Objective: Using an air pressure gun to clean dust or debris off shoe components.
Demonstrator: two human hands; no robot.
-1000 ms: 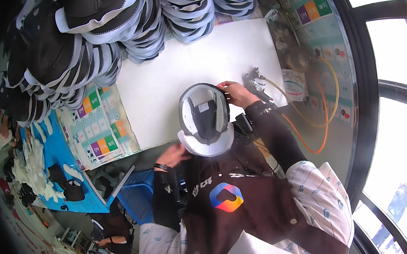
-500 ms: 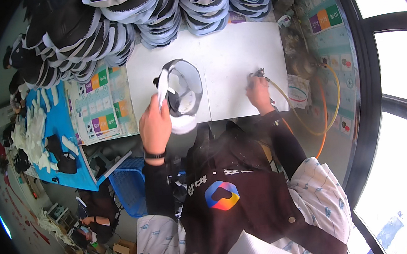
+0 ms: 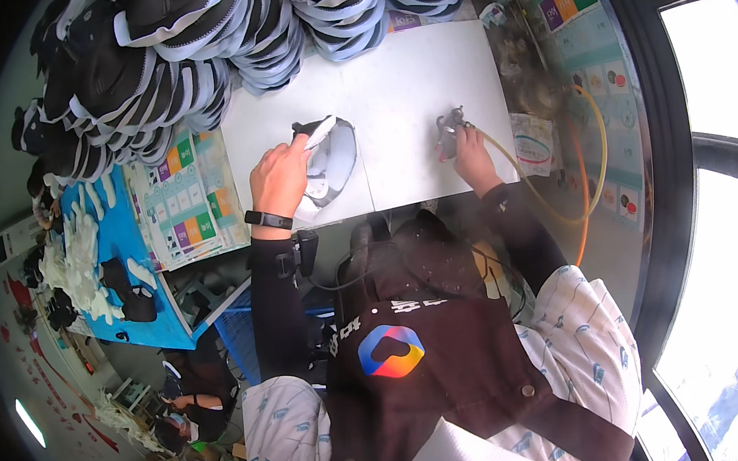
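Observation:
My left hand [image 3: 280, 179] is closed on the edge of a shoe upper [image 3: 337, 158], a curved black, grey and white piece. Its open hollow faces up, low over the white board [image 3: 416, 75] near the front edge; I cannot tell if it touches the board. To the right, my right hand [image 3: 474, 160] is wrapped around a small metal spray gun [image 3: 449, 125] with a yellowish hose [image 3: 594, 120] running off it. The gun is slightly blurred and partly hidden by my fingers. A gap of bare board separates the gun from the upper.
Tall stacks of similar uppers [image 3: 335, 11] line the back and back left. Printed sheets [image 3: 209, 188] lie left of the board. A blue-topped table [image 3: 164, 319] holds white pieces. An orange hose [image 3: 586, 201] hangs at right, beside the window frame [image 3: 685, 93]. A co-worker [image 3: 191, 368] sits lower left.
The upper has tipped and come down nearer the board, my left hand now gripping over its top edge. The spray gun has turned and shifted slightly. The whole view has swung a little.

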